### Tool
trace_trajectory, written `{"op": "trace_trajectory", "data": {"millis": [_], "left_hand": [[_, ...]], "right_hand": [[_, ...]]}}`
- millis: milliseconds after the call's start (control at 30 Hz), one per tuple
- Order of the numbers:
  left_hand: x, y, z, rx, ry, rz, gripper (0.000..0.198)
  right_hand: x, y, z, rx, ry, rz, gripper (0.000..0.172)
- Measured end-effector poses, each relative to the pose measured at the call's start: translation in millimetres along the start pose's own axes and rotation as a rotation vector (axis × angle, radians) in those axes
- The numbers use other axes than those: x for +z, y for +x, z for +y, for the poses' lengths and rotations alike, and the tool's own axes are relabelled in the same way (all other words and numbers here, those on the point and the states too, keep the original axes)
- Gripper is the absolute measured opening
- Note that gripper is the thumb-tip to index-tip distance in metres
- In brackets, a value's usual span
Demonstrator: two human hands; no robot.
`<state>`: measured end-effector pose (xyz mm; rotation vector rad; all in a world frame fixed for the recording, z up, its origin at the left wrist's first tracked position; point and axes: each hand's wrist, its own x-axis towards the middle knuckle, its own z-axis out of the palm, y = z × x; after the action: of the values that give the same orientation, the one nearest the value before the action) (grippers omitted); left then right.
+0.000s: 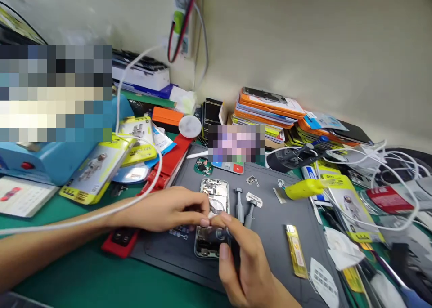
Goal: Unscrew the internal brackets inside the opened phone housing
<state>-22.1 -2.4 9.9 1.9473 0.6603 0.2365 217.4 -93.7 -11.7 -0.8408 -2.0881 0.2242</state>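
Observation:
An opened phone [213, 209] with its insides showing lies on a dark grey work mat [270, 222]. My left hand [168, 207] rests across the phone's left side with fingers pinched together at its middle; what they pinch is too small to make out. My right hand [246, 263] comes in from below, fingers closed round a dark screwdriver handle [221, 234] held over the phone's lower half. Two grey screwdrivers [245, 204] lie just right of the phone.
A yellow-handled tool [303, 189] and a gold strip [296, 249] lie on the mat's right. A red clamp [162, 173], yellow packets [97, 168], a blue machine [50, 159], stacked phone cases [270, 108] and white cables [378, 164] crowd the green bench.

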Motion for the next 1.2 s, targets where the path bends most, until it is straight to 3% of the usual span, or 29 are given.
{"op": "trace_trajectory", "data": {"millis": [200,367,567,833,1067,1200], "left_hand": [[-1.0,-1,-9,0.000,-0.157,0.083,0.020],[7.3,-4,-4,0.055,-0.123,0.114,0.022],[5.5,-6,1,0.095,-0.028,0.128,0.025],[7.2,-8,-6,0.161,0.002,0.102,0.018],[3.0,-7,1,0.088,-0.014,0.099,0.014],[-0.3,-3,3,-0.049,-0.172,0.123,0.018]], "right_hand": [[5,-2,4,-0.004,0.041,-0.007,0.081],[8,-2,9,-0.033,0.106,0.038,0.076],[11,-11,11,0.035,0.247,0.076,0.072],[14,-12,11,0.033,0.314,0.144,0.078],[8,-10,8,0.117,0.296,0.251,0.079],[9,-11,5,0.186,0.300,0.260,0.077]]}}
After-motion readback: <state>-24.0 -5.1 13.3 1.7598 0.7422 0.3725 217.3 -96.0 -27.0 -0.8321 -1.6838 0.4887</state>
